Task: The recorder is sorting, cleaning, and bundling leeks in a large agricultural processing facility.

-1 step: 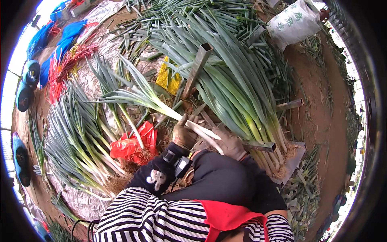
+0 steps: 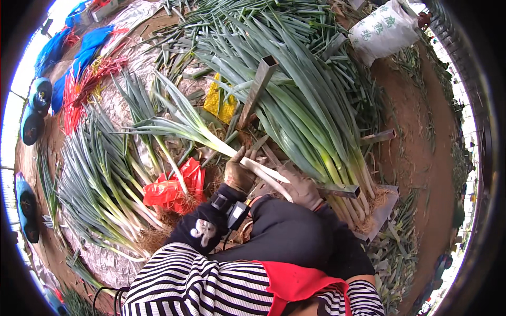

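My gloved left hand [image 2: 241, 173] is closed around a long green onion [image 2: 219, 145] where its green part turns white. The leaves fan out to the far left, and the white stem slants down toward my lap. My gloved right hand [image 2: 301, 188] grips at the lower stem, its fingers partly hidden. A bright white strip runs beside the stem into that hand; whether it is a peeled layer I cannot tell. To the right, a thick bundle of green onions [image 2: 311, 121] rests among metal bars [image 2: 257, 92]. More unpeeled green onions [image 2: 113, 181] lie at the left, roots toward me.
A red plastic bag [image 2: 174, 192] lies left of my hands, with a yellow packet [image 2: 220, 100] farther off. Red ties [image 2: 87, 95] and blue cloth [image 2: 89, 50] are at the far left. A white sack [image 2: 383, 32] stands at the far right. Leaf scraps [image 2: 395, 263] litter the ground.
Almost nothing differs. My left wrist has tilted very slightly, and both hands keep the same hold on the green onion.
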`<state>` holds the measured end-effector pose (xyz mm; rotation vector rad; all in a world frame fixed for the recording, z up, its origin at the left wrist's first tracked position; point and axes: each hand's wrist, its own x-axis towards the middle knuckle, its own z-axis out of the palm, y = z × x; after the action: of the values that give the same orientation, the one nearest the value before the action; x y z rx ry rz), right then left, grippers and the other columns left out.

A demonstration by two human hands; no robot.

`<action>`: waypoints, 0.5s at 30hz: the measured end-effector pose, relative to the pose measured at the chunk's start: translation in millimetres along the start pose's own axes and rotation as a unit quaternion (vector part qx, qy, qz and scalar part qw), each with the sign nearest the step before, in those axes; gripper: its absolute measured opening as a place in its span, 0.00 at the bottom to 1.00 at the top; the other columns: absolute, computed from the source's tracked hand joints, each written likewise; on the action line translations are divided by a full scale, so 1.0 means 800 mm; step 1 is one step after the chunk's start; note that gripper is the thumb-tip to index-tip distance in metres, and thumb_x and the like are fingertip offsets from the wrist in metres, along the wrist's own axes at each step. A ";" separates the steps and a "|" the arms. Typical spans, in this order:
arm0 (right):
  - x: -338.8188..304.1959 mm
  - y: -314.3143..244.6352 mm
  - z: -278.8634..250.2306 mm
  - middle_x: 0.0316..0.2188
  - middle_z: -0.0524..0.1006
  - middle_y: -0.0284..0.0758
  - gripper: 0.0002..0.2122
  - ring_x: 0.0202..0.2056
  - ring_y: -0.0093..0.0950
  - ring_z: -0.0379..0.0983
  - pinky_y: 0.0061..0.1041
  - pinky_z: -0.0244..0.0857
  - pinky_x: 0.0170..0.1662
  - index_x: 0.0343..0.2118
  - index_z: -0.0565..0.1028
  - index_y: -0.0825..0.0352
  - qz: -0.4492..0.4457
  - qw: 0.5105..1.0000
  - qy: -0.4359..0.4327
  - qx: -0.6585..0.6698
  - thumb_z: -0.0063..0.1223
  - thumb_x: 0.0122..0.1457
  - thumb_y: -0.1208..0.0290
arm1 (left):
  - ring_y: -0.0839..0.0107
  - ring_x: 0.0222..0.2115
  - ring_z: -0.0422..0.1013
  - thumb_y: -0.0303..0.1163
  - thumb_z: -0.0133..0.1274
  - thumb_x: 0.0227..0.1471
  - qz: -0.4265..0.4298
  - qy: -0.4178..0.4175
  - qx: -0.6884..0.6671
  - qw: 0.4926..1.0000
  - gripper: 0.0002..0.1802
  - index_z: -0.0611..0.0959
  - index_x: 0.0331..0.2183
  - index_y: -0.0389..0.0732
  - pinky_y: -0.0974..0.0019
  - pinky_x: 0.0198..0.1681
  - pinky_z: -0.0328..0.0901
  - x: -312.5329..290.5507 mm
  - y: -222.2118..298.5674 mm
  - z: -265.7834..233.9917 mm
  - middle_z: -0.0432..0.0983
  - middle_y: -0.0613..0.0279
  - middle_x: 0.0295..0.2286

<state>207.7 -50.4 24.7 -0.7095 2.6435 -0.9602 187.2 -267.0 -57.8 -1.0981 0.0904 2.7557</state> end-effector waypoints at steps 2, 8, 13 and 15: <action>-0.006 0.001 -0.003 0.43 0.77 0.45 0.19 0.39 0.35 0.78 0.30 0.71 0.41 0.54 0.69 0.64 -0.004 0.996 0.022 0.082 0.52 0.59 0.72 | 0.57 0.47 0.69 0.32 0.54 0.55 -0.004 0.016 0.020 1.000 0.17 0.71 0.45 0.40 0.46 0.58 0.61 0.005 -0.003 -0.002 0.73 0.56 0.42; 0.004 0.014 -0.036 0.49 0.74 0.41 0.21 0.49 0.29 0.72 0.26 0.65 0.53 0.56 0.65 0.71 0.203 0.848 -0.028 0.489 0.51 0.60 0.72 | 0.62 0.51 0.67 0.32 0.61 0.47 -0.053 -0.238 0.014 0.970 0.21 0.74 0.44 0.40 0.47 0.62 0.54 0.005 -0.021 -0.031 0.72 0.62 0.44; -0.005 -0.007 -0.065 0.53 0.70 0.45 0.32 0.53 0.32 0.69 0.29 0.62 0.56 0.59 0.61 0.69 0.085 0.990 -0.066 0.088 0.59 0.55 0.60 | 0.57 0.49 0.68 0.35 0.57 0.54 -0.004 -0.127 0.066 0.990 0.11 0.76 0.39 0.44 0.50 0.55 0.62 0.027 -0.025 -0.041 0.74 0.60 0.40; -0.008 -0.024 -0.079 0.48 0.74 0.49 0.31 0.47 0.41 0.73 0.36 0.66 0.50 0.59 0.61 0.62 0.107 0.987 -0.103 -0.069 0.58 0.54 0.58 | 0.54 0.48 0.68 0.43 0.57 0.54 -0.004 -0.110 0.081 0.991 0.19 0.74 0.42 0.42 0.49 0.54 0.63 0.031 -0.029 -0.042 0.73 0.57 0.41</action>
<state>195.9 -25.9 85.5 -0.5077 2.5558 -0.6163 196.7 -244.9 -99.1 -0.7487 0.2740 2.7845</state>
